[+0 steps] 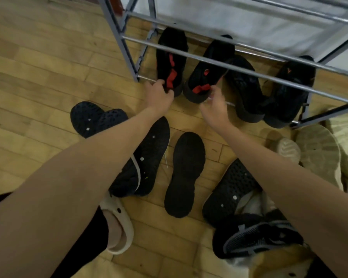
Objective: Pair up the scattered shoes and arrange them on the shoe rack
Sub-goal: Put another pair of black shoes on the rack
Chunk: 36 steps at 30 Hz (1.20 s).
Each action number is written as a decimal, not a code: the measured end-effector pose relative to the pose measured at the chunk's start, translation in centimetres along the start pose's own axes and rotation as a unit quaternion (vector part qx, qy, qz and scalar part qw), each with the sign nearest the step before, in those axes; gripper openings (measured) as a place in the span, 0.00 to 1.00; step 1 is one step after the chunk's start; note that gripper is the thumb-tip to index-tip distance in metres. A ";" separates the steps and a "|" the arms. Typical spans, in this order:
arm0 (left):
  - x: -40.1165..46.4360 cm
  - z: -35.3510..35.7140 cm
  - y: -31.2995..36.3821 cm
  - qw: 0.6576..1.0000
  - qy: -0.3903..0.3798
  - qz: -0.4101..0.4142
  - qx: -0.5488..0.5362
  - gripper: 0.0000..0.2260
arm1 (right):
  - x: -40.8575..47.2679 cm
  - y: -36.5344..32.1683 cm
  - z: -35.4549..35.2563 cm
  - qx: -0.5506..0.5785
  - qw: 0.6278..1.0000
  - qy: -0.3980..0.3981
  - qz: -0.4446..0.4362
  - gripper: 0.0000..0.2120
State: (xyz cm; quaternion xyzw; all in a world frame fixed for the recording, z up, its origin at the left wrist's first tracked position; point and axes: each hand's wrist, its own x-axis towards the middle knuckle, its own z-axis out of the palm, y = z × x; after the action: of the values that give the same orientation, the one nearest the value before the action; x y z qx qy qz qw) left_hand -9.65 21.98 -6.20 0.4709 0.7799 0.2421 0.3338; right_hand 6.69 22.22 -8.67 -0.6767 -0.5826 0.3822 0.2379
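Both hands reach to the bottom level of the shoe rack (225, 64), a grey metal frame with thin bars that stands on the wooden floor (38, 77) at the far side. The left hand (158, 95) grips the heel of a black shoe with a red stripe (172, 57); the fingers are curled over the heel edge. This shoe lies at the left end of the bottom level, with the toe pointing far, under the bars. The right hand (215, 109) is at the heel of the second black and red shoe (208, 71), which lies just beside the first one and is tilted a little to the right. The thumb and fingers are bent at the heel, close to the red tab, and appear to pinch it, but the hand is blurred, so the hold is not fully clear.

To the right of these two, another pair of black sneakers (267, 87) stands on the same level, heels toward the near side.

On the floor near the person more shoes are scattered. A dark shoe (186, 173) lies with the sole up between the two arms. Left of it another dark shoe (149, 157) lies on its side, partly hidden by the left arm. Two dark blue clogs (92, 119) lie farther left. At the near right a heap of dark shoes (245, 217) lies together, and beige shoes (317, 151) lie sole up at the right edge.
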 end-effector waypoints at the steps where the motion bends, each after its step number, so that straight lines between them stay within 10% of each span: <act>1: -1.1 -0.3 -0.5 1.000 0.003 -0.001 0.007 0.19 | -1.3 -0.1 -0.2 -0.008 1.000 -0.011 -0.006 0.27; 16: -12.8 -6.6 -4.0 0.996 0.018 -0.060 0.067 0.16 | -14.7 0.1 -2.5 -0.127 0.984 -0.117 -0.032 0.22; 26: -17.2 -5.4 -9.3 0.946 0.033 -0.312 0.074 0.49 | -20.0 1.8 0.9 -0.152 0.970 -0.163 0.094 0.36; 36: -17.3 -4.9 -13.0 0.928 0.007 -0.365 -0.068 0.56 | -23.2 2.4 3.5 -0.227 0.941 -0.234 0.090 0.40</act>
State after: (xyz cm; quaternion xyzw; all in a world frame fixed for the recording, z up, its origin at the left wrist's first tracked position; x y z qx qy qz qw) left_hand -15.05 0.41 -6.90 0.1282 0.8819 0.1586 0.4250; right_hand 4.64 -1.26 -6.99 -0.6537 -0.6300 0.4072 -0.0999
